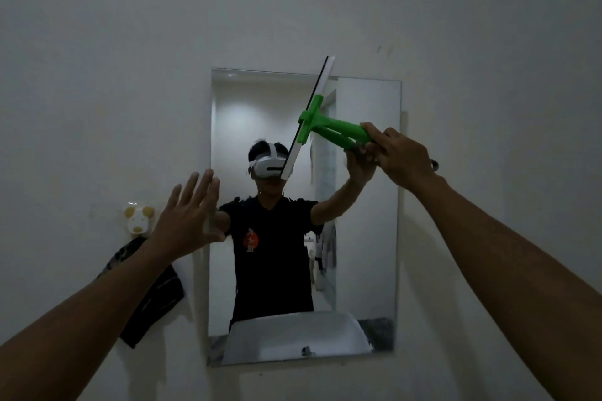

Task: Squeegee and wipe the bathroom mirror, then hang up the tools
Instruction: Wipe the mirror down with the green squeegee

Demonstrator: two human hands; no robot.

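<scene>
The right hand (404, 153) grips the green squeegee (321, 122) at the mirror (368, 205) top, centre frame, blade steeply tilted; uneven contact could leave streaks. The left hand (187, 215), fingers spread, holds nothing.

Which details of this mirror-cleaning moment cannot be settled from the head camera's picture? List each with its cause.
- Whether the squeegee blade touches the mirror: head view, no side angle.
- Handle end: covered by the right hand.
- How the dark cloth hangs under the wall hook: left forearm crosses it.
- Streaks or wetness on the glass: dim light.
- Whether the left hand touches the mirror edge: unclear.
</scene>
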